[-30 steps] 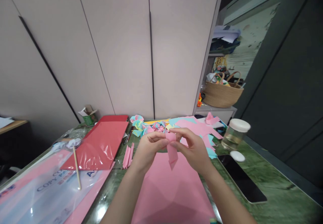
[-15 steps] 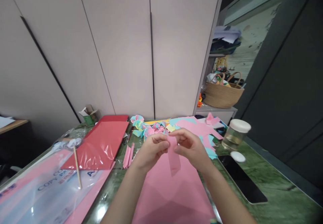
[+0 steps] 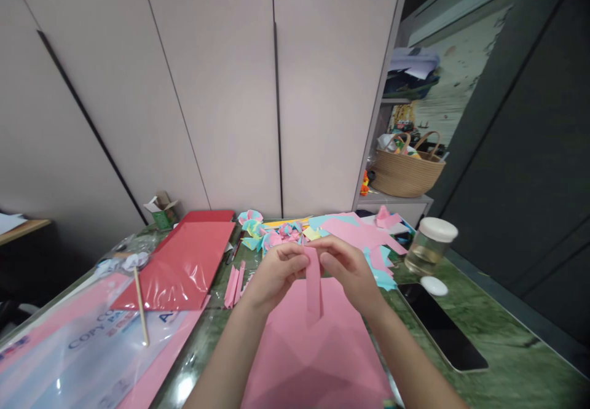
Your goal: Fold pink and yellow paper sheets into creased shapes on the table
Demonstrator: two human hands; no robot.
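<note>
Between my two hands a narrow pink paper strip point(image 3: 313, 289) hangs downward, its upper end at my fingers. My left hand point(image 3: 279, 274) is closed, thumb and fingers pinching the strip's left edge near the top. My right hand point(image 3: 348, 268) is closed around the strip's upper right side, its fingertips at the top edge. Below lies a large pink sheet point(image 3: 318, 360) on the green table. Several folded pink strips point(image 3: 235, 285) rest left of my left hand. Pink and blue paper flowers point(image 3: 281, 234) sit just beyond my hands.
To the left are a red plastic-wrapped pack point(image 3: 184, 261), a clear copy-paper wrapper point(image 3: 101, 347) and a wooden stick point(image 3: 141, 307). At the right stand a lidded jar point(image 3: 431, 246), a white lid point(image 3: 434, 286) and a phone point(image 3: 442, 326). Paper scraps point(image 3: 354, 231) lie behind.
The strip now looks narrower and hangs straighter, its right side turned away. My right thumb has shifted slightly up off its front face. My left hand stays almost still.
</note>
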